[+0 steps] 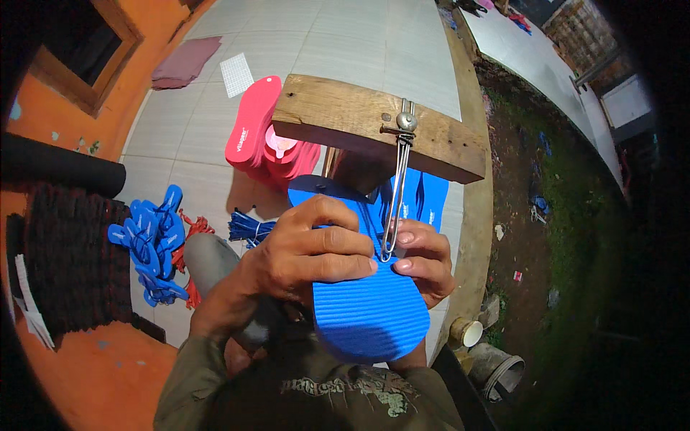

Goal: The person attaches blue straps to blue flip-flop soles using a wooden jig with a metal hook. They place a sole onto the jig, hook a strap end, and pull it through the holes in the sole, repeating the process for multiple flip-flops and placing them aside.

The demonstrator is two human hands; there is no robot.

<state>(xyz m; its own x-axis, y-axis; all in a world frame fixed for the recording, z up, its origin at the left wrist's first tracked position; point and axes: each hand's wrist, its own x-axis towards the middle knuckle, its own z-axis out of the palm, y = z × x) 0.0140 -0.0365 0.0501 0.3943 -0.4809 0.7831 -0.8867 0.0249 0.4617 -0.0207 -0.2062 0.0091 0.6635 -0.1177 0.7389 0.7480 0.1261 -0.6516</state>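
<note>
A blue flip-flop sole [370, 327], ribbed side up, is tilted in front of me between both hands. My left hand [313, 248] is closed around its left edge, fingers lying across the ribs. At the opposite edge, my right hand [425, 260] grips it with fingertips beside a long wire hook [397, 194]. The hook hangs from a bolt on a wooden beam [330, 108], and its looped lower end meets the sole's middle; whether it passes through cannot be seen. Further blue soles [435, 197] lie beneath the beam.
Pink soles [248, 122] are stacked left of the beam, a small pink cup [281, 142] on top. Blue straps [249, 228] and a heap of blue flip-flops [149, 237] with red straps [194, 291] lie at left. Buckets [497, 370] stand beyond the tiled floor's right edge.
</note>
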